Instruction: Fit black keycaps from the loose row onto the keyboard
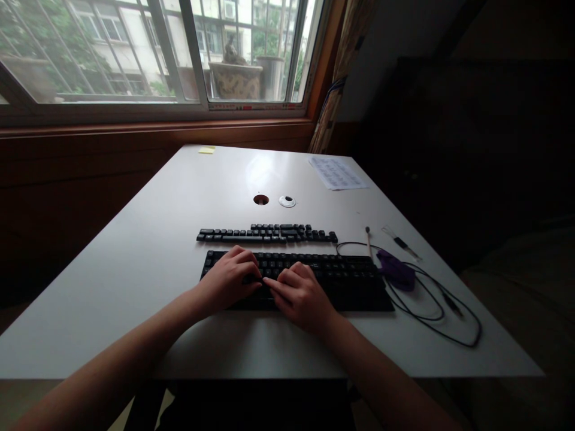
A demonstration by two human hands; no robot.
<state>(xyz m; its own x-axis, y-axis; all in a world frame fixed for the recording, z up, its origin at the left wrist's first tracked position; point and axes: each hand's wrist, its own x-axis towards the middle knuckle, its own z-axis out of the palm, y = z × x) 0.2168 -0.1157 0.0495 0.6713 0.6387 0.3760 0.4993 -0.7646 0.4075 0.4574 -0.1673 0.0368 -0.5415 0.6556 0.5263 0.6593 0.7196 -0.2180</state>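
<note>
A black keyboard (345, 281) lies near the front edge of the white table (148, 257). Both my hands rest on its left half, fingertips meeting. My left hand (231, 278) has its fingers curled down against the keys. My right hand (299, 293) pinches toward the same spot, fingers pressed together; what they hold, if anything, is hidden. Behind the keyboard, loose black keycaps (267, 233) lie in rows.
A purple object (396, 270) and a looped black cable (431, 311) lie right of the keyboard. A small brush (368, 238) and a wire keycap puller (401, 242) sit beyond them. A printed sheet (336, 172), a cable hole (261, 199) and its cap (287, 201) lie farther back.
</note>
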